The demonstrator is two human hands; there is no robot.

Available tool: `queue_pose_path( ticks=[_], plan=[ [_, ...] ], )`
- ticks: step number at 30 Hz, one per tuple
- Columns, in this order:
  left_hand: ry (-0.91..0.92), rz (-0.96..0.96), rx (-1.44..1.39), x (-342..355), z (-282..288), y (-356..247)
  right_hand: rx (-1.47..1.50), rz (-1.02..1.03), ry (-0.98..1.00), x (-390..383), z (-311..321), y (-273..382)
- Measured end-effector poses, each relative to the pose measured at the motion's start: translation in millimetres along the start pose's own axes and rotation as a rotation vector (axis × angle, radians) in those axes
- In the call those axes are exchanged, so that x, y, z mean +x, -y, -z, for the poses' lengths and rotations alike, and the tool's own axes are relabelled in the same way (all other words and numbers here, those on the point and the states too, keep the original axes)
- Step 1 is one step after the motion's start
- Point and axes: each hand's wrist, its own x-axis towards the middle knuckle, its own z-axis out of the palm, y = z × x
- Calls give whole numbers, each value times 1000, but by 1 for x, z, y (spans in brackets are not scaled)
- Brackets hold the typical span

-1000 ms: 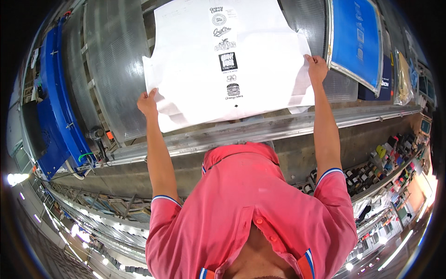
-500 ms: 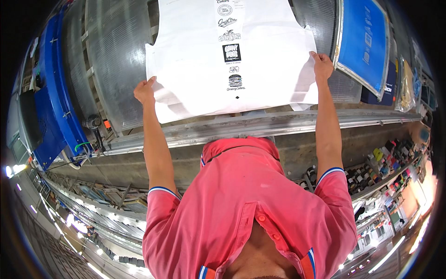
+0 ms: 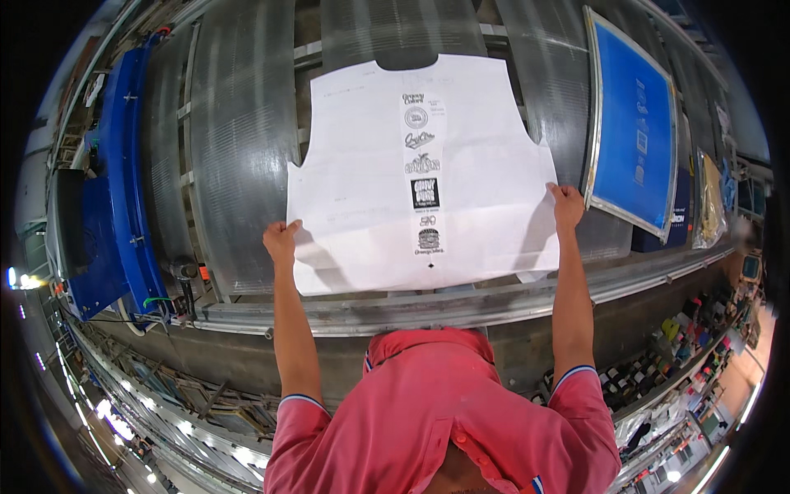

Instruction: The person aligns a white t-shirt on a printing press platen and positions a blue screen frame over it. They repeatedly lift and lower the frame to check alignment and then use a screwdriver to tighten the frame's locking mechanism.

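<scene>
A large white paper sheet [image 3: 354, 189], shaped like a shirt body with neck and armhole cutouts, is spread over grey translucent panels [image 3: 243, 99]. A vertical strip of black printed graphics runs down its middle. My left hand [image 3: 278, 239] pinches the sheet's lower left edge between thumb and fingers. At the right edge, a little higher, my right hand [image 3: 568, 206] has its thumb and fingers closed on the sheet. Shadows from both hands fall on the paper.
A blue screen in a metal frame [image 3: 627, 123] lies at right, beside a plastic-wrapped item [image 3: 706, 198]. Blue metal equipment [image 3: 123, 230] and a black tool [image 3: 183, 276] stand at left. A metal rail [image 3: 395, 309] runs along the near edge; crowded shelves [image 3: 675, 354] appear lower right.
The view has shifted, so the sheet and both hands appear lower and the sheet's neck cutout now shows. Both hands keep their grip on its edges.
</scene>
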Motion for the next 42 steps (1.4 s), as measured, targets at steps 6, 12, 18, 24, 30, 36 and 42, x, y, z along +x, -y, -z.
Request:
queue_pose_path(
  ticks=[6,12,18,24,30,36,42],
  plan=[
    [80,-42,42,-9,12,-12,-8,-49,68,0,8,6],
    [154,-68,9,-13,21,-17,48,-25,92,-1,12,5],
    [111,-66,-133,-15,15,-7,132,-65,98,0,10,-9],
    [79,-61,10,-15,12,-20,108,-97,49,2,4,-2],
    [94,-20,13,-12,13,-17,133,-107,15,0,4,0],
    [95,-28,9,-11,12,-17,81,-111,-15,0,2,-4],
    [37,-171,136,0,4,19,49,49,0,5,2,-13]
  ],
)
